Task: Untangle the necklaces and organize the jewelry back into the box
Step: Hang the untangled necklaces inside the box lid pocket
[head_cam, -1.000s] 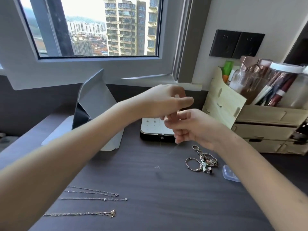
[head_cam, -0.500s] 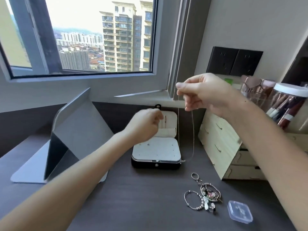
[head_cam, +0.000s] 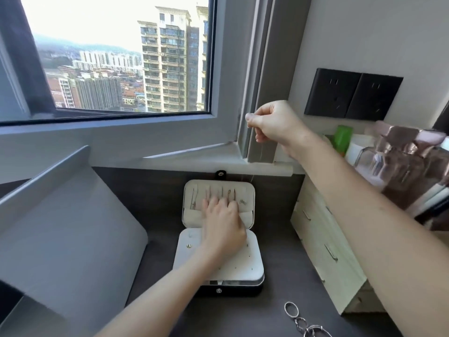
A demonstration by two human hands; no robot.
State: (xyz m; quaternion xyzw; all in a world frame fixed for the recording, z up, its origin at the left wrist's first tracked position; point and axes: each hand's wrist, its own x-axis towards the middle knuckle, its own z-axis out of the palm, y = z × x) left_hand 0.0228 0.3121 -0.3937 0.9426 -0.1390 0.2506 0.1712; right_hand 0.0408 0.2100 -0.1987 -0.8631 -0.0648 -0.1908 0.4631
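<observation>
A small black jewelry box (head_cam: pixel 252 271) with a white lining stands open at the middle of the dark desk. Its lid (head_cam: pixel 246 189) is tilted back, with several thin chains hanging inside. My left hand (head_cam: pixel 223 227) reaches over the box, its fingers laid against the lid's lining among those chains. My right hand (head_cam: pixel 274 122) is raised by the window frame and pinches a fine necklace chain (head_cam: pixel 260 152). The chain hangs down towards the lid's upper right corner. Its lower end is too thin to follow.
A bracelet with rings and charms (head_cam: pixel 291 310) lies on the desk in front of the box, to the right. A pale wooden drawer organizer (head_cam: pixel 323 242) with bottles stands close on the right. A grey folded stand (head_cam: pixel 68 227) fills the left. The window sill runs behind.
My left hand has moved onto the lid's lining and spread its fingers. My right hand stays raised with the chain. The view has moved closer to the box.
</observation>
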